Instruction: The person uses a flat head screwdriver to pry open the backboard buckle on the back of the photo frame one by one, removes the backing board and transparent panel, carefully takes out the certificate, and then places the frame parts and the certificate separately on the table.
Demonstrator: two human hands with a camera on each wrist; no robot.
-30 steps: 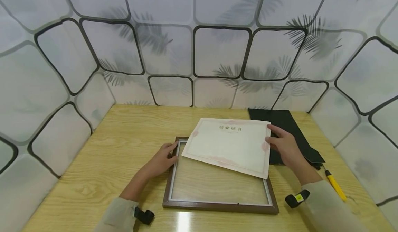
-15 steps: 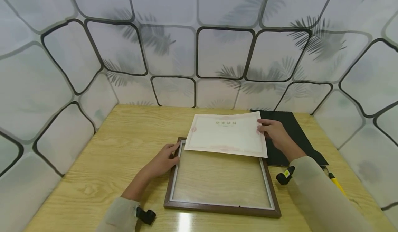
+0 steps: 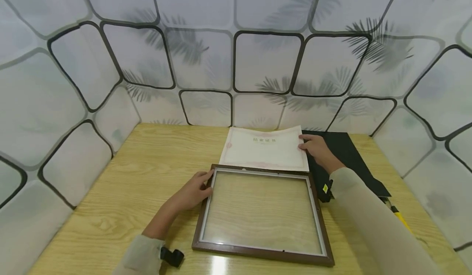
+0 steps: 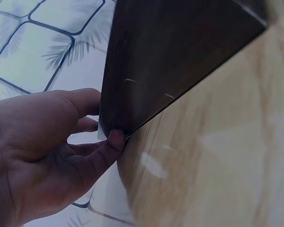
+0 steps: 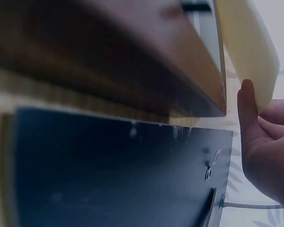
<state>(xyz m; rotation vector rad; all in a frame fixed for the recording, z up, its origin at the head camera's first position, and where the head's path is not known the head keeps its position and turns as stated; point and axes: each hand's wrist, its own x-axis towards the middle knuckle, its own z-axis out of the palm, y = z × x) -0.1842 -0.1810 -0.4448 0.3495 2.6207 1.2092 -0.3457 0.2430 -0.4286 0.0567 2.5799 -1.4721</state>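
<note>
A brown picture frame [image 3: 262, 255] with a clear pane lies on the wooden table. My left hand [image 3: 191, 191] holds its left side near the far corner; the left wrist view shows fingers and thumb at the dark frame edge [image 4: 165, 47]. Just beyond the frame's far rail is a pale certificate [image 3: 263, 152] with a pink border and printed heading. My right hand [image 3: 318, 150] pinches its right edge, and the sheet bows slightly. In the right wrist view, thumb and fingers meet on the paper [image 5: 251, 52].
To the right, a black backing board [image 3: 337, 156] lies on the table, partly under my right forearm. A yellow-handled tool [image 3: 401, 219] sits at its near right corner. Patterned wall covering [image 3: 206, 70] encloses the table's back and sides.
My right hand has carried the certificate away from me, from above the frame to beyond its far rail, baring the pane. The left hand keeps its place on the frame.
</note>
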